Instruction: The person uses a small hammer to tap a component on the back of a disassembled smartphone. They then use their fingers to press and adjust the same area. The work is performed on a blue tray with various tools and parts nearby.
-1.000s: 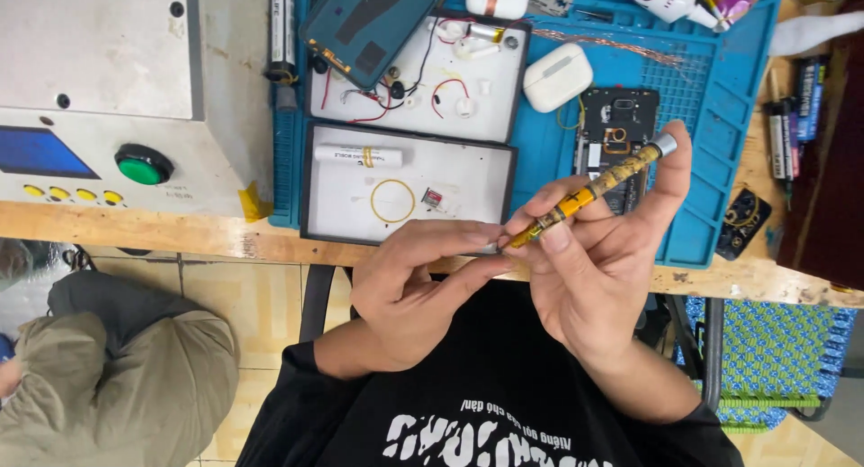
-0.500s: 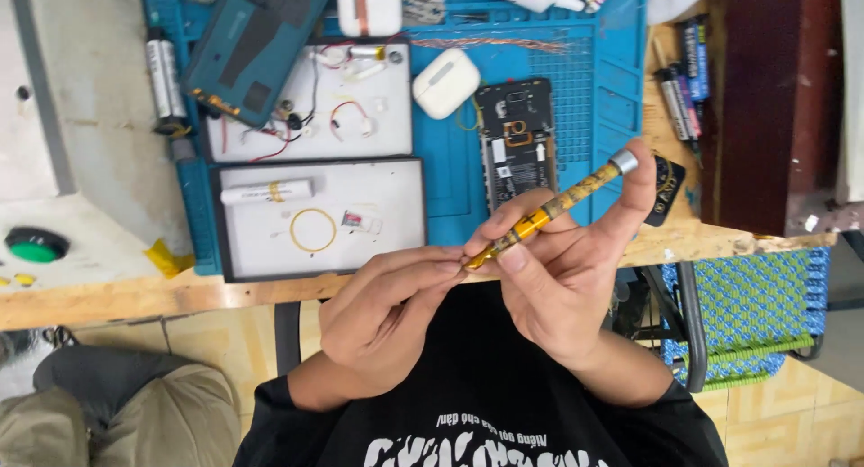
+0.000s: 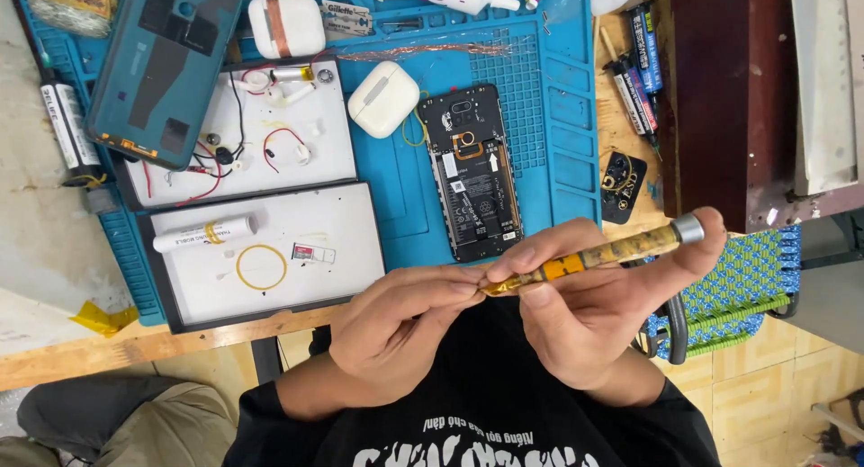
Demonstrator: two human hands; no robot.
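Note:
My right hand (image 3: pixel 594 314) grips a slim yellow-patterned screwdriver (image 3: pixel 612 251) with a silver end cap, held at a slant just below the bench edge. My left hand (image 3: pixel 405 327) pinches the tool's tip with fingertips closed on it. Both hands hover in front of my black shirt. On the blue work mat (image 3: pixel 549 98) above lies an opened phone (image 3: pixel 472 175) with its back off, insides showing. Its teal back cover (image 3: pixel 162 58) rests at the upper left.
Two white trays (image 3: pixel 342 260) hold a white tube, a yellow ring, small parts and red wires. Two white earbud cases (image 3: pixel 382 98) sit on the mat. Glue tubes and pens lie at the right edge. A woven green chair (image 3: pixel 729 287) stands at the right.
The view has swung left and closer, so the bench shifted left in frame. Both hands keep the screwdriver, now lower and more level; the left fingers stay at its tip.

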